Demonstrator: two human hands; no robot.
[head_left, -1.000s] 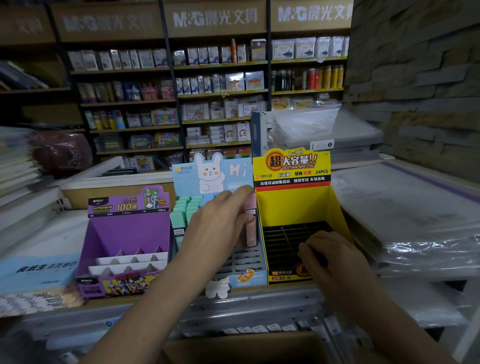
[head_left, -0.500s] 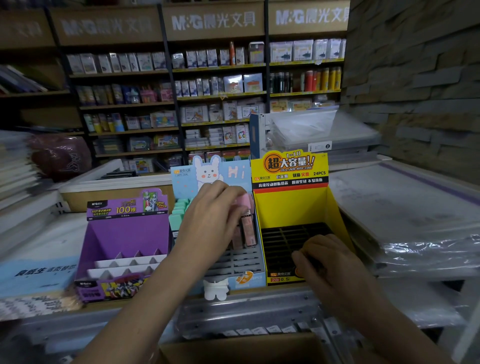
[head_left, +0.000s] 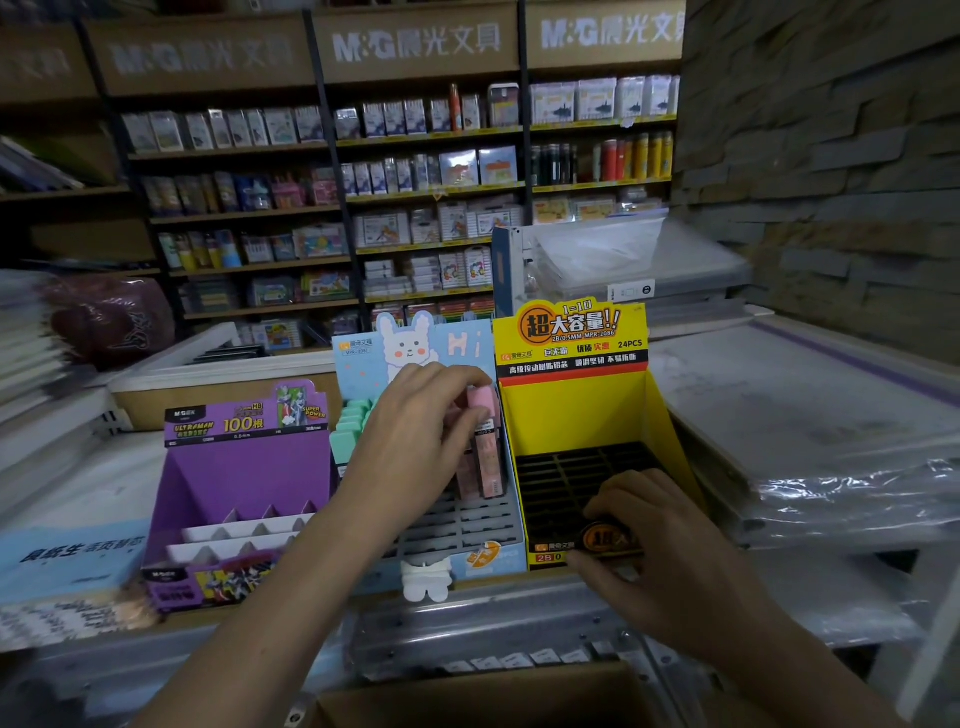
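Observation:
A light blue display box with a rabbit picture (head_left: 415, 343) stands in the middle of the counter. It holds mint green cases (head_left: 350, 426) at its back left and pink lead cases (head_left: 485, 447) at its right. My left hand (head_left: 415, 436) reaches into this box and pinches a pink case near its top. To the right stands a yellow display box (head_left: 571, 410) with an empty black grid inside. My right hand (head_left: 660, 551) grips the yellow box's low front edge, fingers curled over it.
A purple display box (head_left: 244, 467) stands to the left. Stacks of plastic-wrapped paper (head_left: 810, 415) lie at the right, booklets (head_left: 67, 561) at the left. A brown carton's rim (head_left: 467, 696) sits below the counter edge. Stocked shelves (head_left: 415, 208) fill the background.
My left hand has shifted a little within the blue box, its fingers now closed on a pink case's top. My right hand stays on the yellow box's front.

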